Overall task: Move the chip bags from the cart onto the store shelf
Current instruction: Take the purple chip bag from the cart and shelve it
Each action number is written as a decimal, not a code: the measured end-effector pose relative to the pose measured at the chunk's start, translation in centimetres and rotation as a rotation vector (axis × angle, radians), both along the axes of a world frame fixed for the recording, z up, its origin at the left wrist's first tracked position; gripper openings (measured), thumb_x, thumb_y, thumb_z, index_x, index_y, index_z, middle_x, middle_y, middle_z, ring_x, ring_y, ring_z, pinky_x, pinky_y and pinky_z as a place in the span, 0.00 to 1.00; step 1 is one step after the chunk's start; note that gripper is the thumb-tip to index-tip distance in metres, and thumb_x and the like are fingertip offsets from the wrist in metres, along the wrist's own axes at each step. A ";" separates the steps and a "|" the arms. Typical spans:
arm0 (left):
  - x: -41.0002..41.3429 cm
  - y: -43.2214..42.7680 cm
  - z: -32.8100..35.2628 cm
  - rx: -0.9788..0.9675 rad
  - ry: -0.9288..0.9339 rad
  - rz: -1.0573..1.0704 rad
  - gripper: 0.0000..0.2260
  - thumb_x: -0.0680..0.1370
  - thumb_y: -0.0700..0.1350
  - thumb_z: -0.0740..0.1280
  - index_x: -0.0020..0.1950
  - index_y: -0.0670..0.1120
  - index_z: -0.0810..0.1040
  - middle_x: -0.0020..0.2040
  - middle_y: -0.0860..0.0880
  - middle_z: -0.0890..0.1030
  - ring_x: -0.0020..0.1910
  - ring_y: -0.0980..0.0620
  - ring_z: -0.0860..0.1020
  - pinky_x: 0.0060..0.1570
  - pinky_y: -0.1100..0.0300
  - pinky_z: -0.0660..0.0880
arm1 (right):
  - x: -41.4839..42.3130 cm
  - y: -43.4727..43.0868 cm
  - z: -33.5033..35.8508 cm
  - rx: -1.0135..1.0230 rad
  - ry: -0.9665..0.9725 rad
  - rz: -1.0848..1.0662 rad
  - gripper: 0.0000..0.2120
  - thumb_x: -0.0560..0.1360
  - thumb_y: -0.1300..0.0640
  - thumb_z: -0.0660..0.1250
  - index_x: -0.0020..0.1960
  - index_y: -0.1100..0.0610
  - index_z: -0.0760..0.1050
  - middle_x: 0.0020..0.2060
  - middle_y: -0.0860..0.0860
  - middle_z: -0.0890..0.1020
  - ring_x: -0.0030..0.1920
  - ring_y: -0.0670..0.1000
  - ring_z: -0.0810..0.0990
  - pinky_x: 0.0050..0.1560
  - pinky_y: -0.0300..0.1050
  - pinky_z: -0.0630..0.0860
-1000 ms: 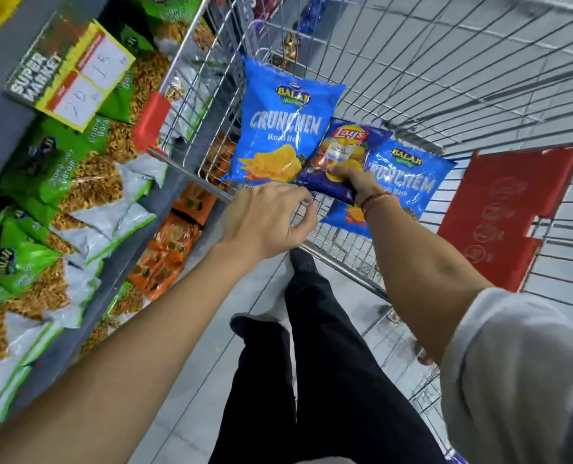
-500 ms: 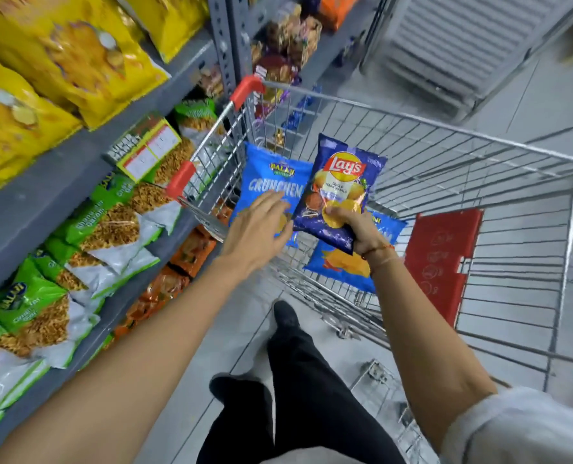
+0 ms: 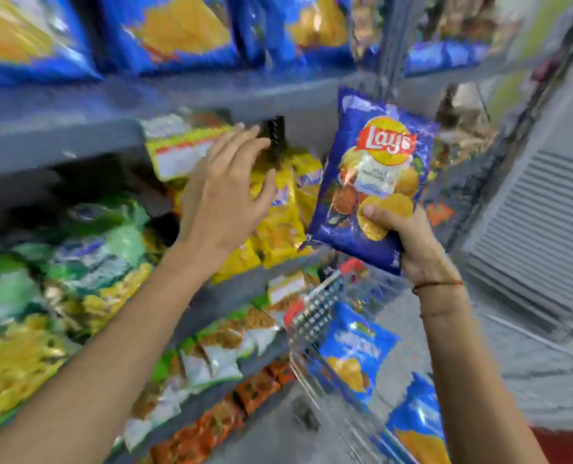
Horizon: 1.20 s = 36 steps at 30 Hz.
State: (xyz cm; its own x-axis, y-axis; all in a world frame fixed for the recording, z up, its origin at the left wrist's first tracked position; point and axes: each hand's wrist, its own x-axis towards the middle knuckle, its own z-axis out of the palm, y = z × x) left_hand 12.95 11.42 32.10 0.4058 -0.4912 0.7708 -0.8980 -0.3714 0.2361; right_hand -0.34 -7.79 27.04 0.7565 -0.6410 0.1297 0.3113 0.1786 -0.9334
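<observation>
My right hand point(image 3: 415, 244) grips a dark blue Lay's chip bag point(image 3: 372, 182) by its lower corner and holds it upright in front of the grey store shelf point(image 3: 77, 135). My left hand point(image 3: 226, 192) is open with fingers spread, reaching in toward the yellow snack bags point(image 3: 278, 226) on the middle shelf, empty. Below, the wire cart point(image 3: 315, 313) holds two light blue chip bags, one point(image 3: 355, 353) near the cart's front and another point(image 3: 419, 426) beside my right forearm. The picture is blurred by motion.
Big blue and yellow bags point(image 3: 164, 31) fill the top shelf. Green and white snack packs point(image 3: 87, 249) crowd the left. Orange packs point(image 3: 218, 420) line the lowest shelf. A price label point(image 3: 181, 152) hangs on the shelf edge. A ribbed grey shutter point(image 3: 539, 236) stands at right.
The view has swung up from the cart to the shelves. My right hand lifted the Lay's bag out of the cart to shelf height. My left hand left the cart and reached toward the yellow bags.
</observation>
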 end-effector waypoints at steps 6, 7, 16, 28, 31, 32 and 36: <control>2.9 12.3 8.0 -0.120 -0.220 0.327 0.15 0.74 0.44 0.62 0.58 0.40 0.77 0.60 0.41 0.79 0.62 0.43 0.75 0.66 0.59 0.62 | 6.6 8.8 11.6 -0.127 -0.276 0.252 0.12 0.64 0.63 0.70 0.47 0.56 0.79 0.36 0.44 0.87 0.38 0.43 0.85 0.39 0.36 0.80; 3.4 14.4 8.7 -0.126 -0.232 0.380 0.15 0.74 0.44 0.63 0.58 0.39 0.77 0.59 0.41 0.79 0.62 0.43 0.75 0.66 0.59 0.62 | 7.6 10.4 13.1 -0.137 -0.309 0.298 0.14 0.62 0.62 0.70 0.47 0.56 0.79 0.36 0.44 0.87 0.38 0.43 0.85 0.39 0.37 0.81; 4.8 30.5 9.0 -0.085 -0.175 0.793 0.14 0.74 0.43 0.63 0.56 0.38 0.77 0.57 0.40 0.80 0.60 0.41 0.75 0.61 0.52 0.69 | 17.6 24.8 19.1 -0.136 -0.400 0.660 0.15 0.62 0.62 0.75 0.48 0.58 0.81 0.40 0.48 0.87 0.42 0.48 0.85 0.47 0.43 0.82; 4.9 36.4 6.5 0.096 0.113 0.999 0.19 0.78 0.51 0.58 0.57 0.39 0.79 0.56 0.40 0.82 0.55 0.41 0.79 0.55 0.51 0.73 | 28.3 38.0 18.2 -0.259 -0.341 0.813 0.14 0.64 0.65 0.77 0.46 0.55 0.80 0.36 0.45 0.87 0.39 0.44 0.85 0.39 0.37 0.80; 4.8 36.5 6.3 0.123 0.062 0.981 0.19 0.76 0.49 0.53 0.48 0.40 0.80 0.47 0.41 0.84 0.46 0.41 0.80 0.49 0.51 0.74 | 29.6 39.9 18.4 -0.292 -0.363 0.793 0.16 0.64 0.66 0.77 0.48 0.55 0.79 0.37 0.45 0.87 0.38 0.42 0.85 0.37 0.35 0.80; 4.9 36.5 6.2 0.133 0.054 0.979 0.18 0.76 0.49 0.53 0.47 0.41 0.80 0.46 0.42 0.84 0.46 0.42 0.80 0.50 0.52 0.73 | 29.9 40.4 18.5 -0.298 -0.367 0.784 0.17 0.64 0.66 0.77 0.50 0.56 0.79 0.40 0.46 0.86 0.39 0.42 0.85 0.38 0.36 0.80; 5.1 36.8 5.9 0.133 0.041 0.962 0.19 0.77 0.50 0.52 0.48 0.41 0.79 0.48 0.44 0.84 0.49 0.45 0.80 0.52 0.53 0.72 | 30.7 42.3 18.4 -0.359 -0.288 0.772 0.34 0.62 0.63 0.79 0.66 0.64 0.71 0.57 0.59 0.82 0.55 0.55 0.82 0.57 0.52 0.79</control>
State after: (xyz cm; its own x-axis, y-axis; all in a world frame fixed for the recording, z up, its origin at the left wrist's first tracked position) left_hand 18.02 48.22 38.03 0.7046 -0.0177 0.7094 -0.1888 -0.9683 0.1635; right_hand 30.35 34.55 45.42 0.8673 0.1481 0.4753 0.4559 0.1474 -0.8778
